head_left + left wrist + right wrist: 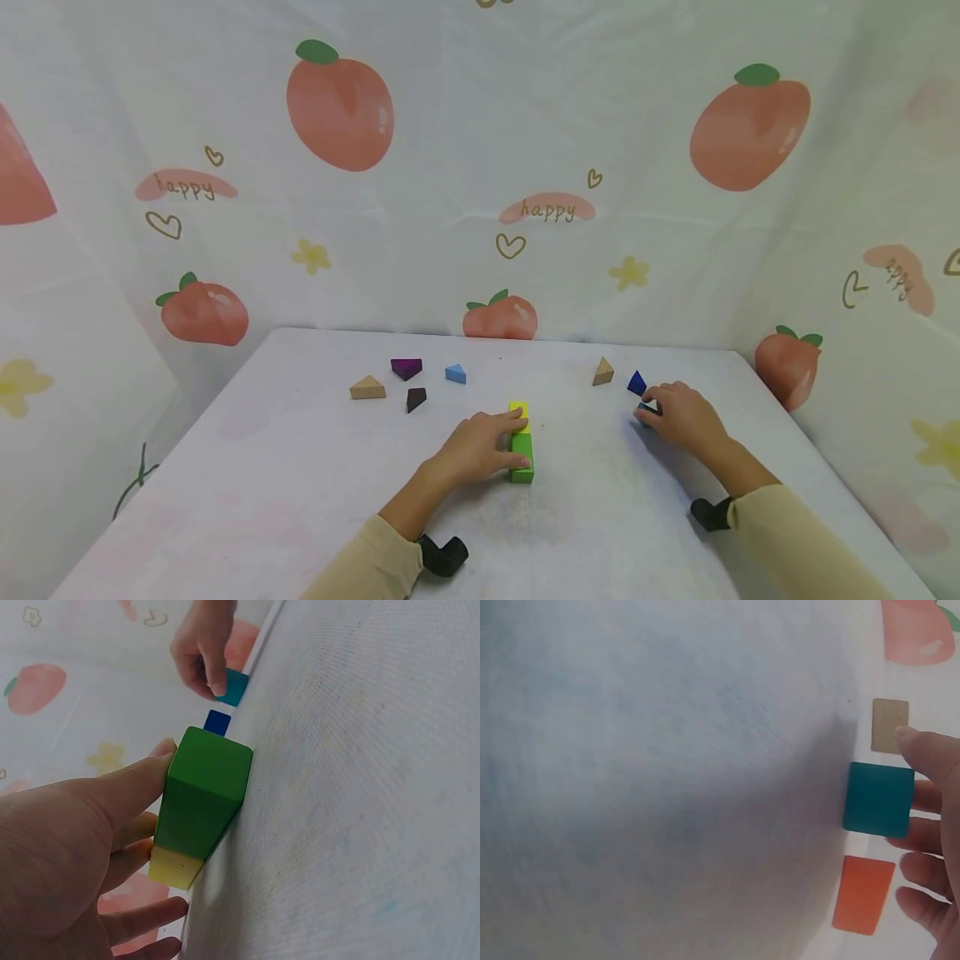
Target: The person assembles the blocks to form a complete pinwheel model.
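Observation:
My left hand (476, 447) reaches over a green block (522, 468) and a yellow block (175, 868) that lie end to end. Its thumb touches the green block and a finger rests on the yellow one; the fingers are fairly straight. At the right, my right hand (684, 418) pinches a teal block (879, 799) between thumb and fingers, low at the table. A dark blue triangular block (637, 383) sits just beyond those fingertips. In the right wrist view an orange block (864, 896) stands beside the teal one; in the head view it is hidden.
A tan triangular block (603, 372) stands at the back right. Grouped at the back left are a tan triangular block (367, 389), a purple block (406, 368), a black block (416, 400) and a light blue block (455, 374). Patterned cloth (420, 250) hangs behind the white table (300, 500).

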Motion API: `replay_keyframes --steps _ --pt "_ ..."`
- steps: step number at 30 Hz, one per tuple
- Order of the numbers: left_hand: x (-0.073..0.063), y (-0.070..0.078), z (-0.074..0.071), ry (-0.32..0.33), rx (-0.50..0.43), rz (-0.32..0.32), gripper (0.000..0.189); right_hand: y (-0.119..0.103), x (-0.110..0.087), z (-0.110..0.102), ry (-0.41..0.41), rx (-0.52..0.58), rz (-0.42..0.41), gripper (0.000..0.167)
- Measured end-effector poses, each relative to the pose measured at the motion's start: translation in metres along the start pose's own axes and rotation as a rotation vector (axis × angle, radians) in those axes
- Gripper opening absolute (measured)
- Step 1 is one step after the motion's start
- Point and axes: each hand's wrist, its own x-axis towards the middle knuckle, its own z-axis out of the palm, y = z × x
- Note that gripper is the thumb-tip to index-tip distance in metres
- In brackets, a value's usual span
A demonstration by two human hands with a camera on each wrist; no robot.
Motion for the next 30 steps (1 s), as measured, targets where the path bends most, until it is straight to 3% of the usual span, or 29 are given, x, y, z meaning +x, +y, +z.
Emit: replay_keyframes --steps 7,12,22,30 --pt "0.001 -0.001 0.001 -0.005 0.0 -0.018 0.062 0.001 0.007 -0.005 -0.137 -0.005 0.01 0.02" --pt "0.002 0.0 0.001 -0.005 0.001 -0.016 0.063 -0.002 0.012 -0.01 -0.182 -0.002 0.014 0.021" --pt "0.001 -0.001 0.0 0.013 0.006 0.019 0.062 -0.016 0.027 -0.019 -0.127 -0.003 -0.067 0.021" --pt "0.0 0.0 0.0 0.006 -0.006 0.006 0.061 -0.026 0.039 -0.014 -0.126 0.028 -0.091 0.019"
